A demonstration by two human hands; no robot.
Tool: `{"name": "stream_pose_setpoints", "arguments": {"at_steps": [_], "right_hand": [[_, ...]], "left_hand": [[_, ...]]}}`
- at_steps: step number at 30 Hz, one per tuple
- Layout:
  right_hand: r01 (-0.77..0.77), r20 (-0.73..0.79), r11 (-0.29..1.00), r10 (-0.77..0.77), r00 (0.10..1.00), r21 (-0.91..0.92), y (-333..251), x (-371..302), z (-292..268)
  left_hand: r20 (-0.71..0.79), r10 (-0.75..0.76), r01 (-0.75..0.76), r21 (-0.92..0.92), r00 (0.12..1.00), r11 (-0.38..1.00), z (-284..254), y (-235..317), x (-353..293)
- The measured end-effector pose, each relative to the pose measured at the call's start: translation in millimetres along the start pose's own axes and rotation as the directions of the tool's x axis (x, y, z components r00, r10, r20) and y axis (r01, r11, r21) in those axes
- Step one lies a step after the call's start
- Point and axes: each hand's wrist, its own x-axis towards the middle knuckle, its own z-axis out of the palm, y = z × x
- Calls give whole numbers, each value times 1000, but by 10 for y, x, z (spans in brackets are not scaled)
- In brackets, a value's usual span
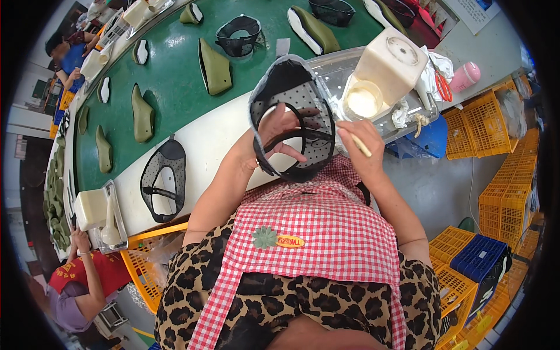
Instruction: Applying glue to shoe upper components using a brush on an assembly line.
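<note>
My left hand (279, 127) is holding up a black mesh shoe upper (287, 81) with a dotted lining. Its fingers are spread and show through the upper's opening and straps. At the upper's right edge, my right hand (373, 163) grips a brush (361, 144) by its pale handle; the bristle end is hard to make out. Just beyond that hand stands a cup of whitish liquid (363, 100), joined to a cream plastic container (396, 55) on a clear tray (331, 65). Another black mesh upper (172, 149) lies to my left on the white work surface (219, 131).
Olive shoe lasts (213, 67) and a dark upper (239, 36) stand on the green table (169, 64). Red-handled scissors (443, 87) and a pink bottle (465, 77) lie at the right. Yellow crates (475, 131) line the right side. A person in red (111, 271) works at the lower left.
</note>
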Motion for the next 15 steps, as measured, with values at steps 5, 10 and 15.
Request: {"name": "stream_pose_setpoints", "arguments": {"at_steps": [5, 10, 15], "right_hand": [[68, 78, 952, -46, 996, -299, 262, -141, -145], [-308, 139, 949, 314, 939, -65, 110, -281, -249], [-385, 69, 887, 381, 922, 256, -332, 88, -300]], "left_hand": [[19, 3, 1, -160, 1000, 987, -95, 18, -45], [-61, -4, -6, -165, 998, 986, -68, 43, -39], [-108, 11, -16, -44, 994, 999, -9, 70, -10]]}}
